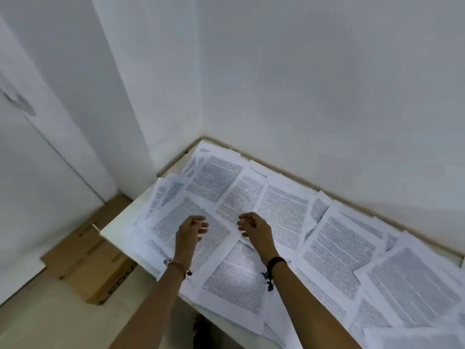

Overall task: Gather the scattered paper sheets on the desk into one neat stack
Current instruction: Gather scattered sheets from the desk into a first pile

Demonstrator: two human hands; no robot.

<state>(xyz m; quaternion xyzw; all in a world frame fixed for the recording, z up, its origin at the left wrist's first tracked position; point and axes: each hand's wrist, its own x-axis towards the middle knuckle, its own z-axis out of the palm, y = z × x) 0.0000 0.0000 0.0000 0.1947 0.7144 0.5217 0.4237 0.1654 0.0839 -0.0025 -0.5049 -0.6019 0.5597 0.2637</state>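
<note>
Everywhere, overlapping printed paper sheets (276, 210) cover the desk (113, 229).

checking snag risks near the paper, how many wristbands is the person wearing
2: a thin light bracelet on the left wrist, and a dark band on the right wrist, both above the sheets. The upper arms leave the frame, so more may be hidden.

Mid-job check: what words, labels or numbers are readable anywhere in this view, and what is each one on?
No text here can be quoted.
Paper sheets on the desk: dense printed lines on every page, too small and blurred to read.
Flattened cardboard on the floor: dark printed marks near its edge, too blurred to read.
Walls: no sign or label shows.
</note>
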